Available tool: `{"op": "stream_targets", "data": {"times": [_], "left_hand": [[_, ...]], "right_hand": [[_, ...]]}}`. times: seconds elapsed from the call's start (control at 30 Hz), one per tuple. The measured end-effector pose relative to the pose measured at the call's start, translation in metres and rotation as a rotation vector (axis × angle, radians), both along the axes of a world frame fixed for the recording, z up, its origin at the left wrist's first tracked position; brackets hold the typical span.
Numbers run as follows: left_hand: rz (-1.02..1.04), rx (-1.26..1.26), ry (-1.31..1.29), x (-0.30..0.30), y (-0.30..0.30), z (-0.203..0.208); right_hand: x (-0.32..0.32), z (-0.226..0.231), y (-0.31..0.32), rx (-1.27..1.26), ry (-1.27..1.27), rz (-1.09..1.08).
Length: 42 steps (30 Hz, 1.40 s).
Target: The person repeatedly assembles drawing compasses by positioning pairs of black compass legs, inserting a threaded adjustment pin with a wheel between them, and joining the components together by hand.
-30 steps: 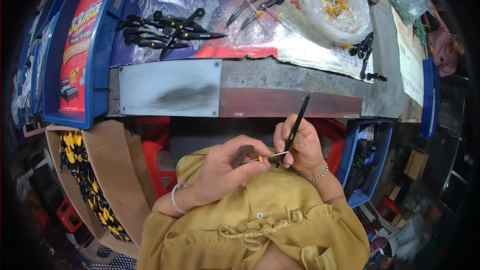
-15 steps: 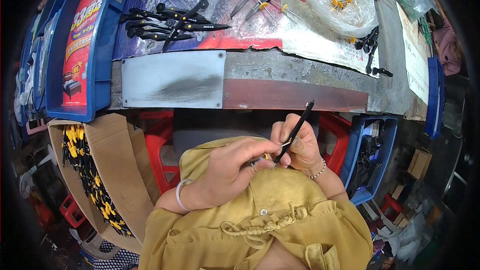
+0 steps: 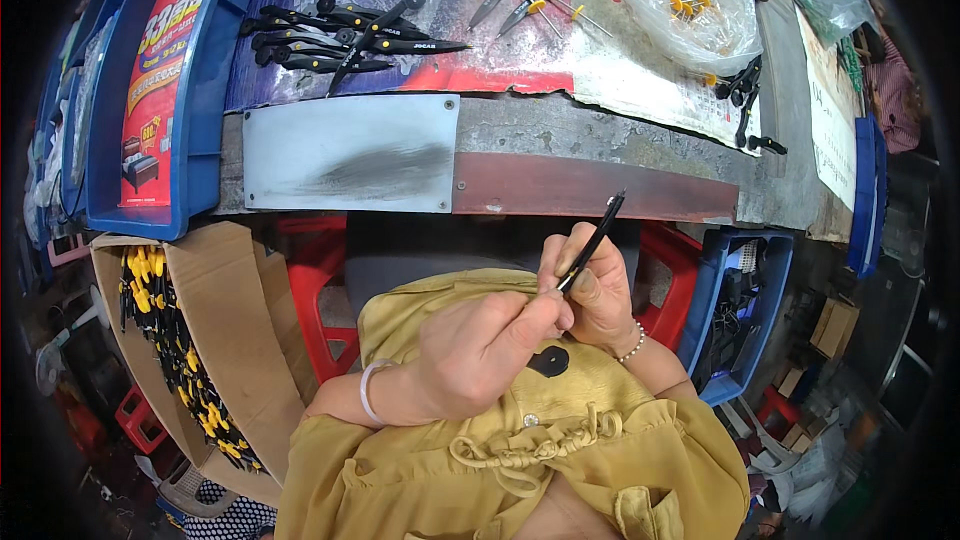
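Currently, a slim black rod (image 3: 592, 245) is gripped, slanting, by the right hand (image 3: 597, 285) in front of the desk (image 3: 610, 130); beside its lower end the left hand (image 3: 480, 340) is closed, on what cannot be told, and a black disc (image 3: 549, 361) is seen just below

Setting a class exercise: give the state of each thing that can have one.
Slim black part: tilted, held
Right grip: closed on it
Left grip: closed, contents hidden
Black pointed legs: piled
Plastic bag: crumpled, holding yellow-headed pins
Cardboard box: open, filled
White plate: smudged
Right blue bin: open
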State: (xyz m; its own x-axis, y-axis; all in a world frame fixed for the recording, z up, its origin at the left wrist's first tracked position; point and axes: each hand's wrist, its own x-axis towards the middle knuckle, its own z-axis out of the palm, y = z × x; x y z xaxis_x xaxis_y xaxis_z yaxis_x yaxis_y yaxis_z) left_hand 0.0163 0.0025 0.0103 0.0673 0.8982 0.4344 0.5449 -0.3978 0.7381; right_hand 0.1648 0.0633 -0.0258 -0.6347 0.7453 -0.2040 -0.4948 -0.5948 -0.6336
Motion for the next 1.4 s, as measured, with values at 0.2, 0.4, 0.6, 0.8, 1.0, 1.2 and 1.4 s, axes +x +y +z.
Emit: {"op": "stream_targets", "data": {"times": [0.2, 0.4, 0.6, 0.8, 1.0, 1.2, 1.4], "left_hand": [[-0.05, -0.183, -0.045, -0.007, 0.0, 0.008], [-0.027, -0.389, -0.286, -0.011, 0.006, -0.007], [-0.058, -0.576, -0.631, -0.016, 0.001, -0.008], [0.037, -0.494, -0.671, -0.019, -0.003, -0.009], [-0.043, -0.404, -0.456, -0.012, -0.005, -0.015], [-0.159, -0.513, -0.605, -0.008, -0.006, -0.014], [-0.106, -0.69, -0.91, -0.011, -0.013, -0.03]], "right_hand": [[0.01, 0.014, -0.002, 0.085, -0.256, 0.001], [0.016, 0.036, 0.025, -0.046, -0.442, 0.322], [0.017, 0.034, 0.031, 0.268, -0.512, 0.294], [0.036, 0.02, 0.033, 0.129, -0.381, 0.641], [0.038, 0.031, 0.036, 0.513, -0.146, 0.629], [0.035, 0.029, 0.041, 0.648, -0.507, 0.368], [0.031, 0.02, 0.032, 0.815, -0.576, 0.543]]}}
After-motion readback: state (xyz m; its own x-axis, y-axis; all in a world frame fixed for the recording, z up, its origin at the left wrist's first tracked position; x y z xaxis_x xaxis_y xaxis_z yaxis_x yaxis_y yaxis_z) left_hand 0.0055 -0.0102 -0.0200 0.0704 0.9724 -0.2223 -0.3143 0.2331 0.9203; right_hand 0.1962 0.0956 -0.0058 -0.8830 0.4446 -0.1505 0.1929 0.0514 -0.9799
